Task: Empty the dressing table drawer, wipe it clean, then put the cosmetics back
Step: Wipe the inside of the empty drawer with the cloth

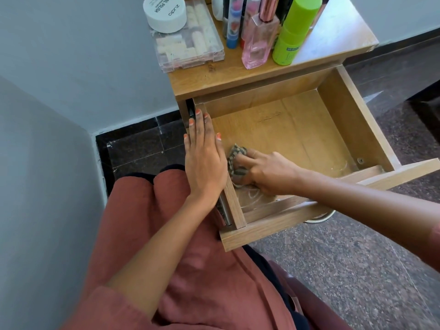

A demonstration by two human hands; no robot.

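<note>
Wooden worktop [333,34] crowded with cosmetics: white jar [164,12], clear nail box [188,41], pink perfume bottle [259,36], green bottle [295,29]. Below, drawer [352,115] pulled open, bare, faintly smeared. Left hand [204,153] flat, fingers spread on its left wall; right hand [266,172] pressing patterned cloth [235,160] into near-left corner.

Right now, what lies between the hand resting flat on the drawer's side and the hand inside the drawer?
In the head view, only the wooden drawer's side wall and the crumpled patterned cloth separate the left hand from the right hand, which presses that cloth.

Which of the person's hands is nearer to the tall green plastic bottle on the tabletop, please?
Left. The left hand rests on the drawer's left wall below the tall green plastic bottle; the right hand is lower, inside the drawer.
</note>
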